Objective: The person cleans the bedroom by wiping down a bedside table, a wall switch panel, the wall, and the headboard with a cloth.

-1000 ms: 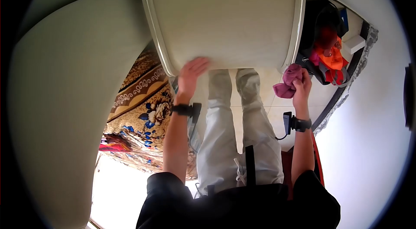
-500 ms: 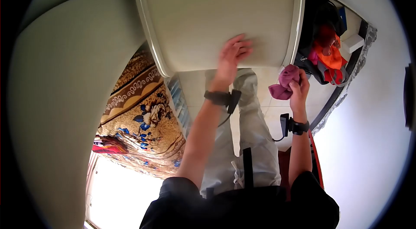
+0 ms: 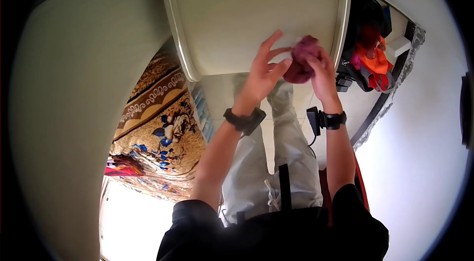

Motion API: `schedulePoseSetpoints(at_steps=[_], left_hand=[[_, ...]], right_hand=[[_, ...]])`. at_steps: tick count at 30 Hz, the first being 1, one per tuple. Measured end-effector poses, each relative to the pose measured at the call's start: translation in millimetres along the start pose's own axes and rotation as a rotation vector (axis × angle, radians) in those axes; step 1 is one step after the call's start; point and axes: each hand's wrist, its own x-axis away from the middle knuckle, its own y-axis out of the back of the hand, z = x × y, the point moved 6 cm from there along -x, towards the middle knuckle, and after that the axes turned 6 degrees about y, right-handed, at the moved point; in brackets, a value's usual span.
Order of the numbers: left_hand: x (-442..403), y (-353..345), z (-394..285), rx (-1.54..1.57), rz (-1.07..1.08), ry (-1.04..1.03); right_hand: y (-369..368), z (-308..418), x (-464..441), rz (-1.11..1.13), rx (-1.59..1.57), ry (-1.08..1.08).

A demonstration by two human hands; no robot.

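A crumpled purple-pink cloth (image 3: 302, 58) is bunched in my right hand (image 3: 323, 74), its fingers wrapped round it. My left hand (image 3: 266, 71) is just to the left of the cloth, with fingers spread and nothing in them. Both hands are over the near edge of a pale cream board-like surface (image 3: 256, 19). Whether the left fingertips touch the cloth I cannot tell. Each wrist wears a black band with a small black device.
On the left lies a brown-gold flowered blanket (image 3: 170, 137). A black bag (image 3: 363, 19) with orange and red fabric (image 3: 376, 63) rests on the floor at the right, near a white box (image 3: 399, 46). A white wall (image 3: 419, 128) runs along the right side.
My right hand has carried the cloth up and to the left, over the pale surface. My left hand has shifted slightly and its fingers have spread near the cloth.
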Motion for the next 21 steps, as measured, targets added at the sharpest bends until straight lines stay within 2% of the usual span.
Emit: schedulePoseSetpoints(at_steps=[1, 4, 5, 8, 12, 15, 17, 19, 21], left_hand=[[5.3, 5.5, -6.6, -0.044, -0.068, -0.095], [16.2, 21.5, -37.9, -0.582, -0.061, -0.338], [14.2, 34.9, -28.8, -0.624, -0.01, -0.3], [15.7, 67.5, -28.3, -0.462, -0.121, -0.061], [21.7, 82.7, -23.3, -0.328, -0.306, 0.024], [26.0, 74.3, -18.3, -0.469, -0.387, 0.03], [24.6, 62.3, -20.3, -0.682, -0.45, -0.127], [20.7, 44.6, -20.5, -0.907, -0.494, -0.289], [14.7, 36.4, -8.7, -0.963, -0.543, -0.241]], right_hand=[[-16.5, 0.7, -3.6, 0.062, 0.006, -0.063], [-67.1, 12.8, -6.4, 0.362, 0.263, -0.132], [-79.2, 16.1, -7.0, 0.381, 0.194, -0.059], [-89.1, 10.2, -1.2, 0.271, -0.113, -0.138], [-69.9, 1.4, -3.7, 0.059, -0.097, -0.037], [-63.5, 2.6, -6.6, 0.0, -0.057, -0.031], [-55.2, -3.3, -14.2, -0.077, -0.016, 0.003], [-54.1, -3.2, -23.0, -0.1, 0.18, 0.14], [-56.1, -1.1, -32.2, -0.105, 0.5, 0.298]])
